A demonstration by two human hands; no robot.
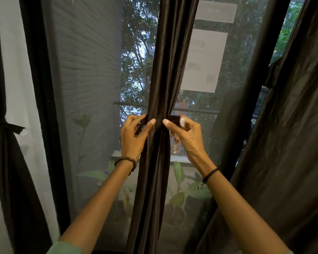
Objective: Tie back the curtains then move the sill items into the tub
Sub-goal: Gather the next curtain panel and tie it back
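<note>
Gathering: centre curtain [162, 74] is bunched into a narrow column in front of the window [92, 79], both hands at its waist.
Left hand: left hand [134, 134] pinches one end of the dark tie-back strap [174, 119] against the left side of the bundle, thumb pressing the fabric from the front; thin ring on one finger.
Right hand: right hand [186, 135] grips the strap's other end on the right side, thumb tip on the fabric; a white patch shows at that strap end.
Thumbs: near each other across the bundle, not touching.
Strap: passes behind the curtain, ends not joined.
Left curtain: left curtain [2, 110] at the frame edge is already cinched with a knotted tie [6, 124].
Right curtain: right curtain [292, 125] hangs loose, unbound.
Wrists: beaded bracelet [128, 162] on the left wrist, black cord band [208, 176] with a small charm on the right.
Outside: potted plants [180, 191] and a railing [195, 110] seen through the mesh.
Sill items, tub: out of frame.
</note>
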